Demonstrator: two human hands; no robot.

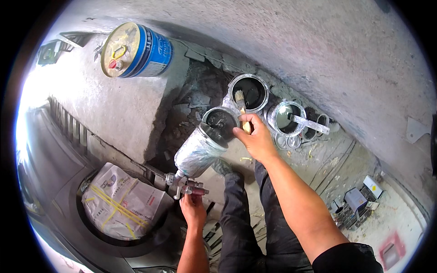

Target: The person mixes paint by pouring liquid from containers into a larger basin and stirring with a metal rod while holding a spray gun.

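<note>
Left hand (193, 210): clamped on the grip of a metal spray gun (184, 184), its paint-smeared translucent cup (199, 152) tilted mouth-first toward a small clear pot of dark paint (220, 120).
Right hand (257, 139): closed on a wooden-handled brush (241, 111), bristles up, above the pot.
Nearby, on the concrete floor (127, 113): a larger clear tub of black paint (248, 92) and a blue-and-cream drum (135, 51).
Handling note: steady the cup's rim over the pot; brush outward in short strokes.

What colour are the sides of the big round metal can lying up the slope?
Blue sides, with a yellowish top; head view.
</note>
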